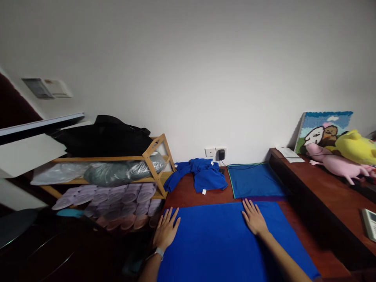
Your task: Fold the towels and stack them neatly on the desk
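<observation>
A large blue cloth (pixel 214 239) lies spread flat on the reddish-brown table (pixel 183 196). My left hand (pixel 166 230), with a watch on its wrist, rests flat at the cloth's left edge, fingers apart. Near the far edge, my right hand (pixel 254 217) lies palm down on the same cloth with its fingers extended. Neither hand grips anything. Beyond them, a crumpled heap of blue cloth (pixel 202 174) with white tags sits against the wall. To its right is a flat, darker blue cloth (pixel 255 181) with a green edge.
At left stands a wooden shoe rack (pixel 158 170) with several slippers (pixel 129 192) and a black bag (pixel 108 137) on top. A raised ledge (pixel 308 176) on the right bears plush toys (pixel 337 162) and a dog picture (pixel 324 131). A black plug (pixel 221 154) sits in the wall socket.
</observation>
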Available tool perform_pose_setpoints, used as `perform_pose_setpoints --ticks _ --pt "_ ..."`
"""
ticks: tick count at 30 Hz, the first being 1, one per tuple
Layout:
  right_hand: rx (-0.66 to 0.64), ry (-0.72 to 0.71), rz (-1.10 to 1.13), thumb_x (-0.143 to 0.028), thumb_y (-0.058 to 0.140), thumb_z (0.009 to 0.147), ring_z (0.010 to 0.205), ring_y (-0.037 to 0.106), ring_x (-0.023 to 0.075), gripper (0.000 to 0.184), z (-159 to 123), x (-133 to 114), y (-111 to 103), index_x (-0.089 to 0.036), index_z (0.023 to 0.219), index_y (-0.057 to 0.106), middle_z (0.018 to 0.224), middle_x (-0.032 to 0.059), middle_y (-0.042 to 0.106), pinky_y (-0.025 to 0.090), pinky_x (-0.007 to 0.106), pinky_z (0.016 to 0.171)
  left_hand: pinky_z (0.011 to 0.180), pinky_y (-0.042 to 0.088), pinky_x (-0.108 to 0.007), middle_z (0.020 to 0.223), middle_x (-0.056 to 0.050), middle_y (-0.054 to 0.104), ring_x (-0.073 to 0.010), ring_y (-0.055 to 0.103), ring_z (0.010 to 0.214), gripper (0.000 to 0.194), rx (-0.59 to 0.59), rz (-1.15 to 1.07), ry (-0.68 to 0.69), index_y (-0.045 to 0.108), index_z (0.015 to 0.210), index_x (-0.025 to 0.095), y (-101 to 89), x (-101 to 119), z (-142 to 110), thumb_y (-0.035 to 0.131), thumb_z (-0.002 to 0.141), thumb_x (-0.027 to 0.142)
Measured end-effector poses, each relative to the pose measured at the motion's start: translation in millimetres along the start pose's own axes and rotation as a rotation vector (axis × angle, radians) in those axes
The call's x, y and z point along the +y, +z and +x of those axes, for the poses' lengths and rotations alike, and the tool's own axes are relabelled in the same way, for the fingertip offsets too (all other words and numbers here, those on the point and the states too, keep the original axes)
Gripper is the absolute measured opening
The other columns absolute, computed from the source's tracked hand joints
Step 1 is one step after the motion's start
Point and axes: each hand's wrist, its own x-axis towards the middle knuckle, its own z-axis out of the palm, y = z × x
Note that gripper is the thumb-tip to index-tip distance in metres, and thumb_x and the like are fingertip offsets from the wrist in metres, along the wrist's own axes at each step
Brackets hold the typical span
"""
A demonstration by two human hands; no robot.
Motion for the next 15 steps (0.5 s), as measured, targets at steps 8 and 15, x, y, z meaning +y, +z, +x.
perform_pose_setpoints --ticks 8,15 --pt "-0.06 0.251 -0.086 -0.055 0.015 0.1 0.158 0.013 0.0238 0.074 -22 144 -9 -0.018 0.164 0.018 0.17 0.0029 0.021 0.015 0.046 0.129 0.125 0.026 -0.052 0.167 -0.007 0.033 -0.0276 0.031 0.154 0.057 -0.013 -0.017 -0.006 0.038 0.158 0.031 -1.1 -2 2 0.038 0.104 0.05" --pt "-0.063 0.267 -0.136 -0.053 0.015 0.098 0.158 0.013 0.0231 0.077 -26 162 -4 -0.012 0.164 0.017 0.17 0.0039 0.02 0.016 0.045 0.129 0.125 0.025 -0.052 0.167 -0.006 0.035 -0.0275 0.031 0.154 0.057 -0.019 -0.025 -0.011 0.037 0.158 0.032 -0.9 -2 2 0.036 0.104 0.052"
